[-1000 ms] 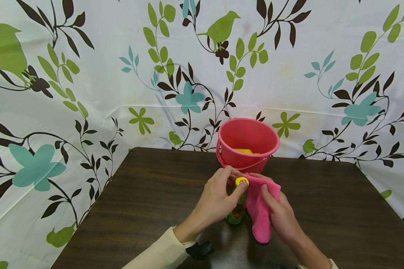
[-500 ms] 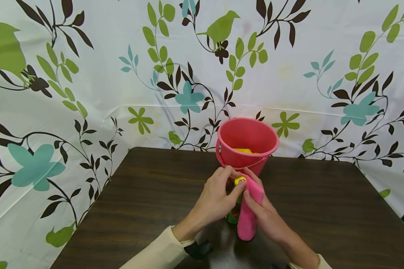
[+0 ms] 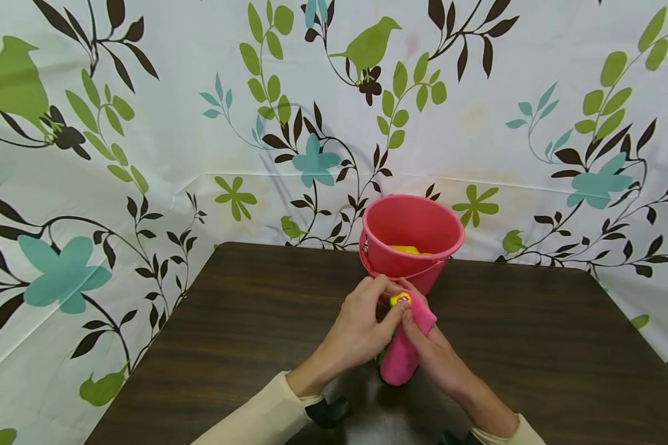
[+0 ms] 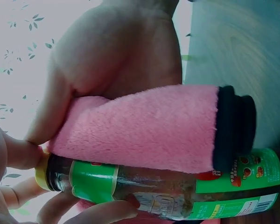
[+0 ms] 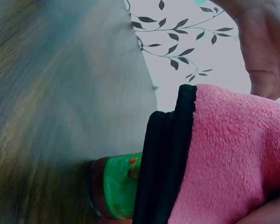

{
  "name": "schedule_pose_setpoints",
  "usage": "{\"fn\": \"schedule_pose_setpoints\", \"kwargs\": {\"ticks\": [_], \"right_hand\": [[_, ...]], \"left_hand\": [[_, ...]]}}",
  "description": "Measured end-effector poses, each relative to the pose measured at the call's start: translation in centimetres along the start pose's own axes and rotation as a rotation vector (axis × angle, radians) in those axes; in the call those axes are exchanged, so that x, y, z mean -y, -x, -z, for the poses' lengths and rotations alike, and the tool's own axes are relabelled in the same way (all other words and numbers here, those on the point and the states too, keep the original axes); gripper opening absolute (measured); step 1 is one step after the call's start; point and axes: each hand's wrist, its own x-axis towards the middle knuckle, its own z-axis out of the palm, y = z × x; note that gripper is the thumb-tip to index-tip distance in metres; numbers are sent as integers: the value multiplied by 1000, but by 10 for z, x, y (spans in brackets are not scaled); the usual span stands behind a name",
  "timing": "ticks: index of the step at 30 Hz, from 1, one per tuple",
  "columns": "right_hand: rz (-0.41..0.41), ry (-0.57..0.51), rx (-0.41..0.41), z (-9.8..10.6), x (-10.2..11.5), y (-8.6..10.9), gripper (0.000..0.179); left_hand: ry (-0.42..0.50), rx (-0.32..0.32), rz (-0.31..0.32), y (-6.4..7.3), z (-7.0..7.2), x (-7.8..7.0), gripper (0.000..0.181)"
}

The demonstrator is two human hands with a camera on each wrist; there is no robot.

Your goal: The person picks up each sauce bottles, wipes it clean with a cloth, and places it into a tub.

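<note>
A glass bottle (image 4: 154, 203) with green labels and a yellow cap (image 3: 399, 299) stands between the hands. My left hand (image 3: 359, 330) holds it at the top, with the thumb at the cap and fingers around the neck. My right hand (image 3: 445, 368) grips a folded pink fleecy cloth (image 3: 402, 358) with dark edging and holds it against the bottle's side. In the head view the cloth hides most of the bottle. Its green-labelled lower end (image 5: 122, 186) sticks out past the cloth's dark edge in the right wrist view.
Just beyond the hands, a pink bucket (image 3: 381, 256) with a handle stands on the dark wooden table (image 3: 256, 321). Yellow items (image 3: 405, 250) lie inside it. A patterned white curtain (image 3: 172, 136) hangs behind the table's back edge.
My right hand has moved left with the pink cloth, bringing it from hanging beside the bottle to wrapping across its side. My left hand has stayed at the cap.
</note>
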Motion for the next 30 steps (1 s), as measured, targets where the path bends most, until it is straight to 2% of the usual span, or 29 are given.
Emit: {"fn": "schedule_pose_setpoints", "kwargs": {"ticks": [11, 14, 23, 27, 30], "right_hand": [[-168, 131, 26, 11, -24, 5, 60], [-188, 178, 48, 16, -32, 6, 59], [-133, 311, 179, 25, -53, 7, 54], [-101, 481, 186, 27, -61, 8, 46], [-57, 641, 128, 28, -67, 10, 57]], "left_hand": [[35, 38, 41, -1, -1, 2, 19], [44, 39, 48, -1, -1, 1, 19], [58, 42, 60, -1, 0, 1, 20], [59, 42, 62, -1, 0, 1, 20], [56, 46, 65, -1, -1, 1, 19]]}}
